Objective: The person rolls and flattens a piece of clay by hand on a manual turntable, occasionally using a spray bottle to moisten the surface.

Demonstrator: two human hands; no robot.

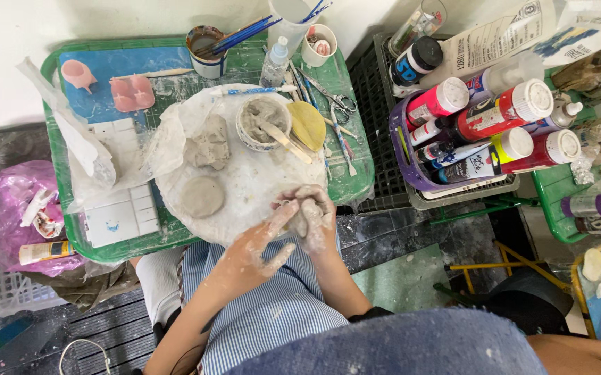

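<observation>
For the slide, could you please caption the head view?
Both clay-smeared hands knead a clay lump over a round board.

Dark marbled floor, white wall, black crate.

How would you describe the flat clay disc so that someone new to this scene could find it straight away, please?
Start at the green tray and find the round white board on it. The flat clay disc lies on the board's left part, below the rough clay lump. It alone is smooth, round and flattened.
</observation>
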